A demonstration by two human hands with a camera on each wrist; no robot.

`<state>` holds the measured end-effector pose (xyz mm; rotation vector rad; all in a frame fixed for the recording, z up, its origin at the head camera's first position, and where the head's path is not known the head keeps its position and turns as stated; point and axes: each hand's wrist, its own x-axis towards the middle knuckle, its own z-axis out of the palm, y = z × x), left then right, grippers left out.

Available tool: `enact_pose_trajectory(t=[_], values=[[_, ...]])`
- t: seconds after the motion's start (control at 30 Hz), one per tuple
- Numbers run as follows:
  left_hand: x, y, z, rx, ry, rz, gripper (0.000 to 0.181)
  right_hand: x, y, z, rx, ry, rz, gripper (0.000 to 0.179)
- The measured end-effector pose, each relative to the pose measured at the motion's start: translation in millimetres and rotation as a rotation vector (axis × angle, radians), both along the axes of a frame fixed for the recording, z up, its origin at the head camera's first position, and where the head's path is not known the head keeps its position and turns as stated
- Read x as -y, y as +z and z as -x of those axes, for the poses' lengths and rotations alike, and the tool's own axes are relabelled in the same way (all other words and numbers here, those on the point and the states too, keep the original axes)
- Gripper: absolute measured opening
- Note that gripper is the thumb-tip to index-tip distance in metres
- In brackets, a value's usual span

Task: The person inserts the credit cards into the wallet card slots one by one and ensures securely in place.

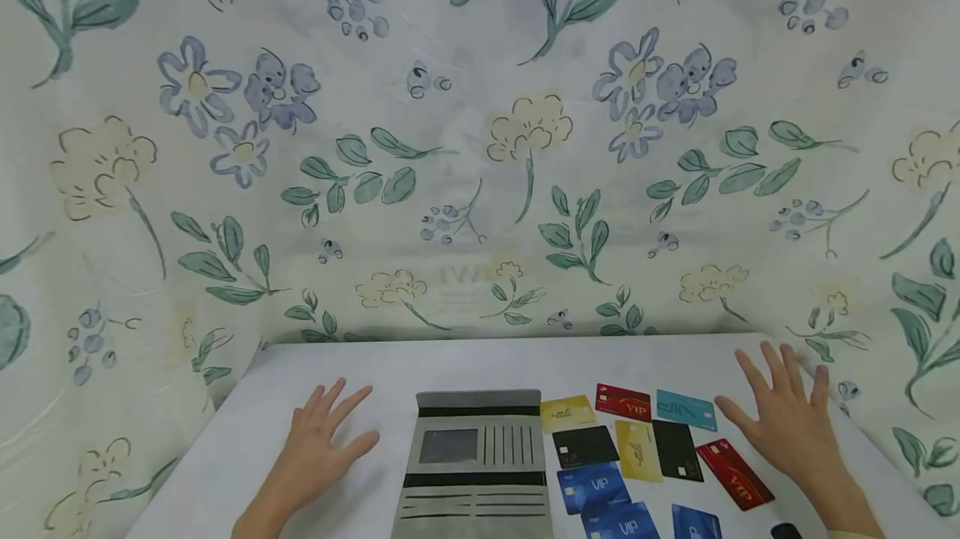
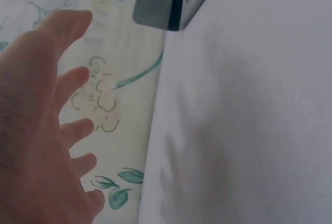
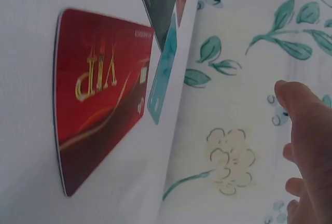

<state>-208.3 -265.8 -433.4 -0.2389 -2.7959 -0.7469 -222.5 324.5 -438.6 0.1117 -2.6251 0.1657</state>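
Observation:
My left hand hovers over the white table to the left of a grey card holder, fingers spread and nothing in it. That holder has black bands, a small dark window and line markings. On the right, my right hand is held up with fingers spread, also without anything in it. Nearest to it lie a red VIP card and a teal card. Several other cards lie between holder and hand: a gold card, a black card, and a blue VIP card.
Another red VIP card lies at the back of the spread. A small black object shows at the bottom edge by the right wrist. Behind the white table hangs a floral sheet.

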Motion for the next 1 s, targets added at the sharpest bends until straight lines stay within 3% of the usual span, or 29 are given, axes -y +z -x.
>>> enact_pose_trajectory(t=[0.17, 0.5, 0.73, 1.0], values=[[-2.3, -6.2, -0.7, 0.049, -0.061, -0.005, 0.063, 10.3, -2.1, 1.4, 0.004, 0.031, -0.009, 0.08], [-12.5, -15.7, -1.0, 0.271, -0.197, -0.013, 0.071, 18.3, -4.0, 0.3, 0.041, 0.06, -0.011, 0.08], [-18.3, -25.4, -2.7, 0.331, -0.265, -0.011, 0.074, 32.9, -4.5, -0.8, 0.157, 0.132, 0.039, 0.082], [-19.4, -24.7, -8.3, 0.37, -0.278, -0.02, 0.079, 51.5, -4.4, -1.8, 0.222, 0.217, 0.088, 0.08]])
